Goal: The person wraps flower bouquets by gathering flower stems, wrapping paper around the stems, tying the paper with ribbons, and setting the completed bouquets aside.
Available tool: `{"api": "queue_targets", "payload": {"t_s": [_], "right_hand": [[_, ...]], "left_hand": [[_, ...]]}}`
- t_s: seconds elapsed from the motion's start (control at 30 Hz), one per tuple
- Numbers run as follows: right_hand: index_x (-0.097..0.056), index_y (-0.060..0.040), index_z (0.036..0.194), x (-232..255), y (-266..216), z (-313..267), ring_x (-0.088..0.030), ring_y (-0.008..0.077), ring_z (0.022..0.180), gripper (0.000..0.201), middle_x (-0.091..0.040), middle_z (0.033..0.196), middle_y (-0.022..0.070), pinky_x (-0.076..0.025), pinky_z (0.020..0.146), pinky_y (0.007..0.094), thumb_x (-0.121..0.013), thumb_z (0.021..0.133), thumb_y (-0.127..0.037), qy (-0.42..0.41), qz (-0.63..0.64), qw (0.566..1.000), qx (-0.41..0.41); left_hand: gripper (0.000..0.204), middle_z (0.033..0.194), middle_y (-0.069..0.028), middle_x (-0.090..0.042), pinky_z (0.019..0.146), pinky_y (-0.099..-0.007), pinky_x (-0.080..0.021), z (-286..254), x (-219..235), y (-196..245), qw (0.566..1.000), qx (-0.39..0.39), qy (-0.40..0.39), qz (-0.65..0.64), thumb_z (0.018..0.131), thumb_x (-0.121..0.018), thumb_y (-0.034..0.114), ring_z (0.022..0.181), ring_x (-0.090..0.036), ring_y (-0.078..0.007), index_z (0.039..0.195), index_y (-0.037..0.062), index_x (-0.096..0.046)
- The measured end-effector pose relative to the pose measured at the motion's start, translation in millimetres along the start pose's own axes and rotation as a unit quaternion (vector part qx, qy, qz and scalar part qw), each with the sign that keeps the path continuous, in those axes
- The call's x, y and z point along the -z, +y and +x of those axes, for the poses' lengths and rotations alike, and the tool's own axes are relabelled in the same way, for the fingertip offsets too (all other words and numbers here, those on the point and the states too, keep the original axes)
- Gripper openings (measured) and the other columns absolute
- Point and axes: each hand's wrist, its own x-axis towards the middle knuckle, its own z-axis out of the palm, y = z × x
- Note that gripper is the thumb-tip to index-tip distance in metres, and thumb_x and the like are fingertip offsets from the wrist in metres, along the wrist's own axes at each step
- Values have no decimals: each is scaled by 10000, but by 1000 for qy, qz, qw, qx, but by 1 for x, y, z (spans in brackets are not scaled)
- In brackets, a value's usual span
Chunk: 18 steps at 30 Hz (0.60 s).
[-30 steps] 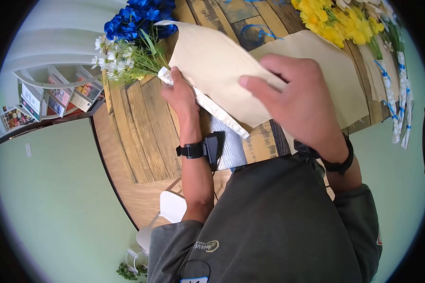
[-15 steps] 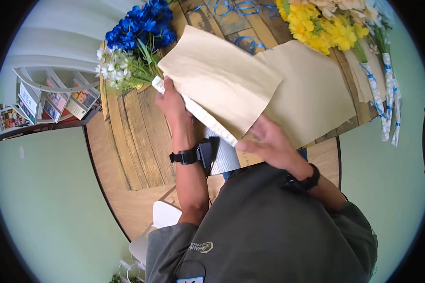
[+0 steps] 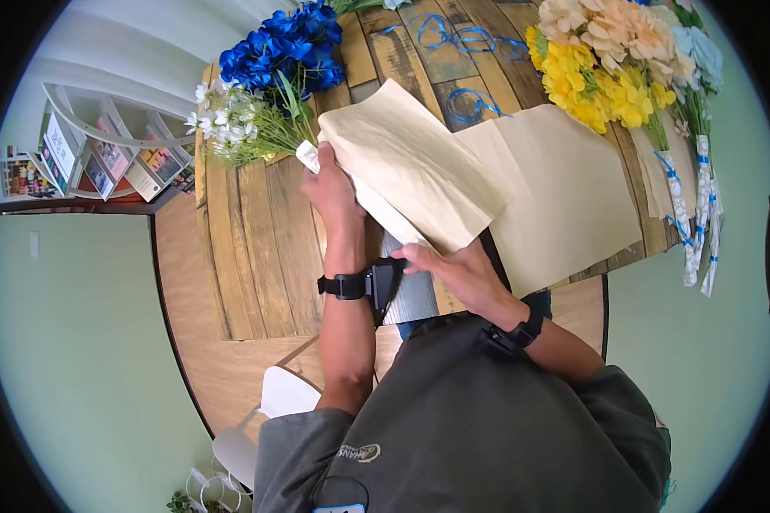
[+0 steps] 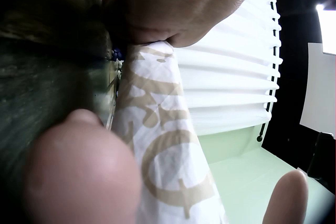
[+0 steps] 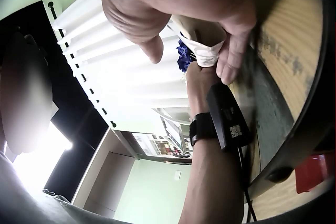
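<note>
Apparently mid-roll, I gripped the half-rolled paper with my left hand, nearer me than the blue flowers, my right hand spread at its lower end, where tightening seemed needed next.

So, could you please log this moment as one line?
left hand: grips white wrapped stems | right hand: at their lower end | tan sheet: on table

Wooden plank tabletop: far edge cut off by head view's top. White daisy-like flowers' stems lost from sight at white-and-tan printed paper wrap. Left wrist view: 2 bare fingers blurred, cut off below.
</note>
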Motion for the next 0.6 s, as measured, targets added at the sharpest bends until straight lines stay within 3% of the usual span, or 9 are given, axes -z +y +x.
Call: {"api": "queue_targets", "payload": {"t_s": [0.07, 0.17, 0.23, 0.37, 0.47, 0.53, 0.6], "right_hand": [[-494, 38, 1337, 1, 2, 2, -692, 226, 977, 451, -631, 1199, 138, -584, 747, 316, -645, 967, -169, 10, 7, 1000, 2], [-545, 44, 1263, -1, 1, 6, -703, 208, 848, 369, -658, 1089, 127, -577, 673, 300, -636, 972, -164, 51, 4, 999, 13], [-563, 42, 1217, -5, 3, 7, -701, 197, 761, 310, -667, 1009, 119, -563, 606, 293, -616, 979, -149, 79, -3, 997, 22], [-616, 48, 1125, -5, 14, 11, -697, 188, 752, 213, -669, 955, 111, -544, 565, 280, -603, 971, -99, 100, 28, 993, 56], [-625, 49, 1107, -2, 13, 13, -691, 178, 749, 201, -672, 954, 110, -542, 562, 280, -611, 966, -94, 105, 22, 993, 50], [-623, 52, 1098, -1, 11, 13, -684, 171, 732, 194, -674, 949, 111, -538, 551, 273, -616, 964, -88, 115, 14, 991, 67], [-608, 58, 1112, -2, 6, 13, -680, 164, 714, 194, -671, 939, 107, -535, 536, 266, -607, 964, -67, 128, 11, 989, 71]], "left_hand": [[328, 856, -105, -666, 577, -333, -519, -4, -7, 2, 1000, 18, -7, 19, 977, -609, 254, 666, -642, -177, 1001, -73, -618], [317, 846, -87, -668, 586, -309, -498, -10, -15, 9, 998, 13, -26, -57, 1003, -551, 231, 673, -629, -159, 1020, -77, -622], [363, 924, -151, -691, 630, -347, -556, -11, -11, 9, 997, 20, -34, -65, 984, -593, 248, 724, -683, -220, 1053, -108, -613], [343, 879, -112, -668, 626, -329, -516, -6, -12, -1, 999, 0, -1, -40, 1000, -572, 266, 708, -640, -180, 1045, -72, -611], [359, 925, -109, -660, 675, -334, -527, -11, -9, 3, 990, 58, -65, -109, 1002, -568, 272, 772, -650, -197, 1107, -71, -587], [452, 1178, -169, -626, 891, -389, -524, -18, -4, 0, 974, 110, -133, -144, 1028, -512, 288, 1037, -643, -265, 1264, -97, -492], [461, 1210, -176, -611, 930, -396, -504, -42, 0, 4, 971, 118, -152, -138, 1035, -492, 295, 1082, -624, -275, 1280, -95, -473]]}}
